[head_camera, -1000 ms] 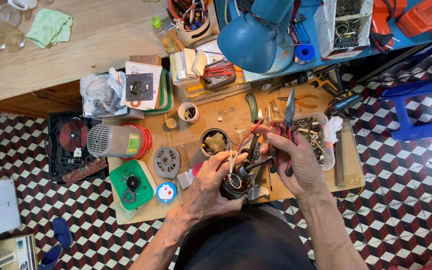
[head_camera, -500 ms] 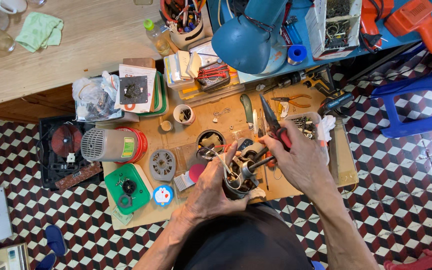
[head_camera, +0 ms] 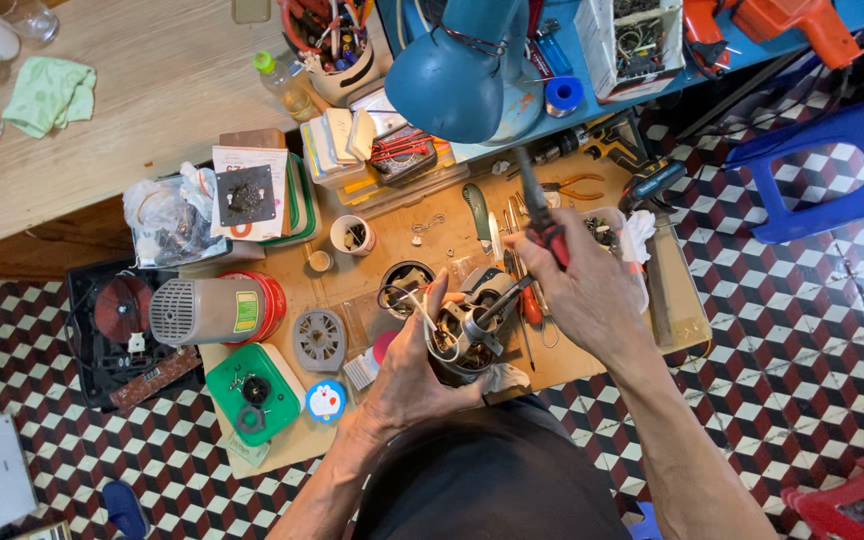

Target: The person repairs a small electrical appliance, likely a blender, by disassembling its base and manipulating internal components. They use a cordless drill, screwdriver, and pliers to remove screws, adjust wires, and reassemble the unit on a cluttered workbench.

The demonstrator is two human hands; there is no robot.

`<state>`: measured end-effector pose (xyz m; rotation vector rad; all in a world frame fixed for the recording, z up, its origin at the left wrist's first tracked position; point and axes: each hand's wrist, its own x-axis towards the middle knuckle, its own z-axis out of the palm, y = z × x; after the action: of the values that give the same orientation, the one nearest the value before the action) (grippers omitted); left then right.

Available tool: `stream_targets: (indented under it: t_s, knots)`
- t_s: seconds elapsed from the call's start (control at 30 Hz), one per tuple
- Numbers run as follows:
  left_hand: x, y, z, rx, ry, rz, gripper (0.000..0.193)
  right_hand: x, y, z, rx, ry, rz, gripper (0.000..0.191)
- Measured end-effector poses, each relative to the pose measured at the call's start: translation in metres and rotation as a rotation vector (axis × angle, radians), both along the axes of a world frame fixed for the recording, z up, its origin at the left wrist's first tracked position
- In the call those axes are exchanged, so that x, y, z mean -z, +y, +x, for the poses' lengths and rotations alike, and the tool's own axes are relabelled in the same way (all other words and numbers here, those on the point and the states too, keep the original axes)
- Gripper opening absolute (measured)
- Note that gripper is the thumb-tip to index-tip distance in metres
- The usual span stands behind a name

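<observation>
**Steady the motor, work the tool tip gently**

The small electric motor [head_camera: 464, 335] sits just off the near edge of the worktop [head_camera: 392, 225], over the person's lap, with loose wires trailing from its top. The left hand [head_camera: 414, 372] is wrapped closed around the motor's body from below, thumb up along its side, so the part is held firm and roughly upright. The right hand [head_camera: 582, 290] is closed around the red-and-black handles of a pair of pliers [head_camera: 532, 215]; a slim metal shaft runs from that hand down into the motor's top, though whether it belongs to the pliers I cannot tell.

To do this step well, I judge that the left hand should keep the motor braced close to the body, not floating, so the tool cannot slip across the fine windings. Small, controlled moves of the right wrist suit this better than force. The wires look easy to nick, so the tip is best kept clear of them.

Farther out on the worktop lie a grey grille disc [head_camera: 320, 340], a green lidded box [head_camera: 252, 392] near the left front corner, and a blue lamp [head_camera: 452, 75] over the far edge.
</observation>
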<state>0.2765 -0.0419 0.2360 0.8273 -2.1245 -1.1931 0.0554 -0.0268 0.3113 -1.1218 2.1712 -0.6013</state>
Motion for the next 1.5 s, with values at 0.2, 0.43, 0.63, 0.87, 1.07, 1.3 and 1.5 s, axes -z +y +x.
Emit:
stream_targets:
  t_s: [0.2,0.43,0.63,0.87,1.07,1.3,1.5]
  knots:
    - [0.017,0.002,-0.008,-0.037,0.143,0.284,0.126,0.028,0.008,-0.006,0.006,-0.389,-0.225,0.032]
    - [0.021,-0.003,-0.021,-0.121,0.1,0.209,0.126,0.053,0.062,-0.003,0.102,-0.291,-0.233,0.029]
    - [0.015,-0.006,-0.031,-0.116,0.113,0.343,0.123,0.091,0.107,0.016,0.138,-0.223,-0.332,0.031]
    - [0.011,-0.006,-0.033,-0.147,0.098,0.394,0.121,0.131,0.131,0.073,0.36,-0.496,-0.47,0.034]
    - [0.012,-0.01,-0.032,-0.052,0.132,0.337,0.115,0.155,0.12,0.077,0.405,-0.753,-0.476,0.032]
    - [0.003,-0.025,-0.027,-0.001,0.056,0.132,0.108,0.071,0.103,0.004,0.329,-0.469,0.029,0.041]
    - [0.003,-0.027,-0.026,-0.02,0.038,0.143,0.107,0.05,0.079,-0.032,0.126,-0.318,-0.079,0.043]
